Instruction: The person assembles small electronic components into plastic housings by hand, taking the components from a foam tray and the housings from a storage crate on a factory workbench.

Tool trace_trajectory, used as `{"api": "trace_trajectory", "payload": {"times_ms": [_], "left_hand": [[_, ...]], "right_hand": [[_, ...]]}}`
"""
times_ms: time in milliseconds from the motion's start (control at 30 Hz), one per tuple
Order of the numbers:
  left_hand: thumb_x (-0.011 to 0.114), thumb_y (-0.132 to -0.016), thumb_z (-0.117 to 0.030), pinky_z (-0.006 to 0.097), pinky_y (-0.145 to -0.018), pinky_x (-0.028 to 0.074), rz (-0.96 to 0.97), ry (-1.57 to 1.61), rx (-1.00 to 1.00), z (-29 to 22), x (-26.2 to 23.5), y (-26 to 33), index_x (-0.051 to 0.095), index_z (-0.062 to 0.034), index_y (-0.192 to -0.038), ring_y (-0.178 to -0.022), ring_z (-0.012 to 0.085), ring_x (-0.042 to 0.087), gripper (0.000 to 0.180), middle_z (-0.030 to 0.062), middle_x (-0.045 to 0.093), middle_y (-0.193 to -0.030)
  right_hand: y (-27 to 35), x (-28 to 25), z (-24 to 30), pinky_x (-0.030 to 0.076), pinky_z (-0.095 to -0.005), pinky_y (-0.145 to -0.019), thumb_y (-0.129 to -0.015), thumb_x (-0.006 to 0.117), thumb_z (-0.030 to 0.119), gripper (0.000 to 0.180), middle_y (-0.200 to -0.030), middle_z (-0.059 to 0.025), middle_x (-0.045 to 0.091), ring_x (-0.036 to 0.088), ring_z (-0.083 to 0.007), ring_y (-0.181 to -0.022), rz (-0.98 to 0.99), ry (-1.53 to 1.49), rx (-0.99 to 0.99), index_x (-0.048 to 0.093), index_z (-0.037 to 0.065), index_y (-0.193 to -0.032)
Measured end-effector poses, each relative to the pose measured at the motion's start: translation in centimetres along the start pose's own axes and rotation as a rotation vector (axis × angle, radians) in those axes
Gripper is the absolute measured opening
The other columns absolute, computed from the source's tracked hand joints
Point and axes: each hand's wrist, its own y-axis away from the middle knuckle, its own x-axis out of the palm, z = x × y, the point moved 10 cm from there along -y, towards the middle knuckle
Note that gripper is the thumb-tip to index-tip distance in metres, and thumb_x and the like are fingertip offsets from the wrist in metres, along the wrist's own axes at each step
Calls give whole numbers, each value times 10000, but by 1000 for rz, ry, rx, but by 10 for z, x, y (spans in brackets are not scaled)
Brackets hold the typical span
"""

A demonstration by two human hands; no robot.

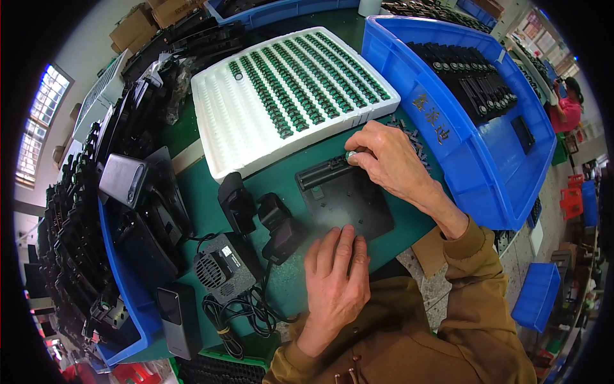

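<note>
A flat black plastic panel [358, 205] lies on the green work table, a thick black bar [322, 174] along its far edge. My right hand [396, 160] is closed at the bar's right end, thumb and forefinger pinching a small green-and-silver part [350, 155]; whether it is seated in the bar, I cannot tell. My left hand [338, 281] rests palm down by the panel's near edge, fingers stretched out, holding nothing. Beyond the panel stands a white foam tray [220, 144] with rows of small green parts [307, 83], its left rows bare.
At the right, a blue bin [441, 128] holds black parts. Black plug-shaped pieces [278, 227], a speckled box with a grille [224, 265] and coiled black cable [240, 320] lie left of my hands. A grey-black device [179, 320] stands near a blue crate [118, 269].
</note>
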Motion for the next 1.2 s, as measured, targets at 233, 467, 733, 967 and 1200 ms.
{"api": "trace_trajectory", "payload": {"times_ms": [233,467,733,967,1200], "left_hand": [[678,-809,-102,512,-929,456,-11,-9,25,-1,-1,0,680,33,-1077,-1138,349,567,300,188,601,-1246],[710,-759,-73,510,-991,430,-7,-1,2,1,1,1,679,12,-1078,-1171,343,544,331,159,601,-1259],[682,-804,-94,507,-939,456,-21,-44,34,-1,-2,0,683,32,-1072,-1133,345,570,296,181,606,-1234],[685,-799,-86,512,-940,457,-18,-39,31,-3,-1,0,683,30,-1069,-1132,348,572,294,183,604,-1242],[679,-806,-92,504,-949,454,-16,-38,23,-3,-2,-1,678,18,-1083,-1139,337,573,298,168,603,-1241]], "right_hand": [[-2,2,2,485,-432,-694,-825,696,90,150,-866,-181,649,639,-364,-768,43,33,14,720,-26,-917],[8,0,0,499,-414,-710,-842,672,48,133,-869,-150,656,649,-342,-800,-58,54,40,727,-15,-945],[12,-7,-4,505,-403,-730,-820,665,-9,146,-884,-145,647,648,-324,-822,-92,-117,32,718,-5,-956],[13,-3,-7,502,-360,-686,-811,683,-29,148,-872,-128,650,644,-269,-766,-93,-121,63,706,-17,-956],[21,-34,-9,503,-353,-678,-817,673,-31,189,-885,-134,655,646,-270,-757,-159,-63,92,695,-13,-1004]]}}
